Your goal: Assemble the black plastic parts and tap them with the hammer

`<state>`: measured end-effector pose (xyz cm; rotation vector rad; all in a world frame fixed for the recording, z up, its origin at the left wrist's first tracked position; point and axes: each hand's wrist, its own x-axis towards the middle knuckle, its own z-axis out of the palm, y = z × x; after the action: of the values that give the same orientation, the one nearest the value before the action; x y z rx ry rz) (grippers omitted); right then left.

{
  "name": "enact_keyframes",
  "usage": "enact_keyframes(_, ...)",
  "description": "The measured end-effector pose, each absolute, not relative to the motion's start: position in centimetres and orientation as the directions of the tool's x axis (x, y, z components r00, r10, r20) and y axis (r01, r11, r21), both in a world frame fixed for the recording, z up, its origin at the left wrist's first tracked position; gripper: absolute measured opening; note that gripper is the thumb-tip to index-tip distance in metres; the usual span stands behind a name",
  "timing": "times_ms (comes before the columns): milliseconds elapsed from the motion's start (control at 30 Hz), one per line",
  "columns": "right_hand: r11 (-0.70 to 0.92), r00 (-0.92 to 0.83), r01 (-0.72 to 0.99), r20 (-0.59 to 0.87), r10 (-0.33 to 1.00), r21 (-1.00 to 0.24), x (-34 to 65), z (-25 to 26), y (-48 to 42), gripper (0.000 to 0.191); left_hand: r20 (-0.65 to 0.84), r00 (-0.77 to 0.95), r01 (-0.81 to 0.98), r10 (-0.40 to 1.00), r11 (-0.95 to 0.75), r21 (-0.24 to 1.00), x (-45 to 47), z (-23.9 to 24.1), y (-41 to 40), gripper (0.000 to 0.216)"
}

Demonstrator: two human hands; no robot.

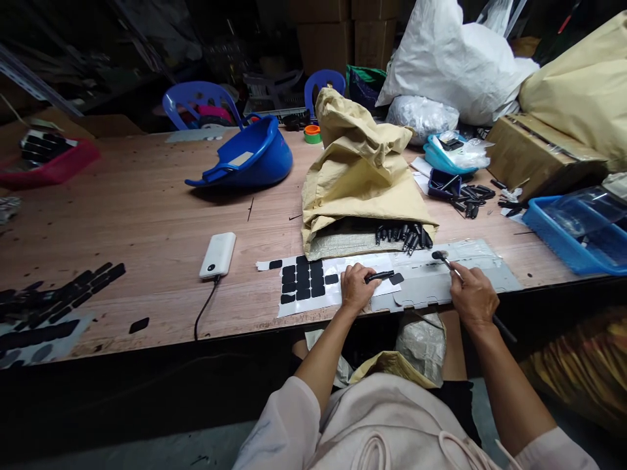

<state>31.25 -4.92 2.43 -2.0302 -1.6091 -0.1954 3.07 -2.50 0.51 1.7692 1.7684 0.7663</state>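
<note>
My left hand (356, 287) is closed on a small black stick-shaped part (379, 276), held over a white backing sheet (298, 307) with several black pads (304, 282) on it. One loose black pad (396, 279) lies just beyond the part's tip. My right hand (471, 294) grips a thin tool (448, 264) like a brush; its dark tip touches a grey flat panel (484, 277) at the table's front edge. A heap of similar black parts (404, 236) spills from the mouth of a tan sack (360, 176) just behind my hands.
A white power bank (218, 254) with a cable lies to the left. A blue basin (247, 156), red tray (49, 163), blue bin (573, 235), cardboard box (533, 153) and white bags (450, 59) stand around. More black pads (59, 300) lie far left.
</note>
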Motion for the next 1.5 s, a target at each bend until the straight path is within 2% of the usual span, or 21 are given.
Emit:
enact_keyframes(67,-0.181,0.298,0.941,0.443,0.846,-0.286,32.6,1.4,-4.4,0.029,0.031,-0.01,0.705,0.999,-0.015,0.709,3.0,0.6,-2.3,0.013)
enact_keyframes(167,-0.241,0.36,0.922,0.443,0.821,-0.303,33.0,0.3,-3.7,0.03,0.046,0.038,0.699,0.998,-0.06,0.713,2.7,1.0,-2.8,0.013)
enact_keyframes(333,-0.311,0.438,0.886,0.402,0.804,-0.344,31.5,0.4,-2.7,0.031,0.21,0.255,0.643,0.944,-0.328,0.692,2.0,0.3,-8.0,0.013)
enact_keyframes(400,-0.329,0.445,0.885,0.389,0.807,-0.328,31.0,0.5,-2.5,0.031,0.244,0.292,0.655,0.925,-0.379,0.653,1.8,-0.5,-11.0,0.013)
enact_keyframes(567,-0.334,0.414,0.908,0.409,0.813,-0.254,30.5,0.4,-2.6,0.032,0.279,0.265,0.694,0.923,-0.383,0.609,1.5,-0.6,-13.0,0.041)
enact_keyframes(667,-0.348,0.412,0.91,0.393,0.822,-0.226,30.4,0.3,-2.6,0.031,0.304,0.187,0.737,0.934,-0.338,0.586,1.5,1.2,-8.3,0.034)
enact_keyframes(833,-0.389,0.422,0.906,0.381,0.822,-0.165,30.1,0.5,-2.5,0.03,0.203,-0.066,0.859,0.977,-0.047,0.509,1.7,4.1,3.6,0.036)
enact_keyframes(967,-0.401,0.423,0.906,0.368,0.828,-0.137,29.9,0.5,-2.4,0.03,0.135,-0.059,0.925,0.989,0.004,0.38,1.6,4.2,9.0,0.034)
enact_keyframes(1100,-0.404,0.42,0.906,0.364,0.831,-0.124,29.9,0.6,-2.5,0.03,0.095,-0.069,0.952,0.993,0.037,0.303,1.3,3.7,10.1,0.023)
enact_keyframes(1300,-0.402,0.422,0.906,0.36,0.832,-0.133,29.9,0.5,-2.4,0.03,0.012,-0.135,0.928,0.991,0.122,0.351,0.5,4.0,9.5,0.017)
enact_keyframes(1400,-0.398,0.421,0.907,0.365,0.83,-0.141,29.9,0.4,-2.4,0.031,0.041,-0.106,0.897,0.994,0.078,0.434,0.2,3.7,7.3,0.013)
enact_keyframes(1500,-0.394,0.421,0.907,0.366,0.83,-0.149,29.7,0.5,-2.4,0.032,0.048,0.002,0.832,0.999,-0.028,0.554,0.5,2.6,3.4,0.012)
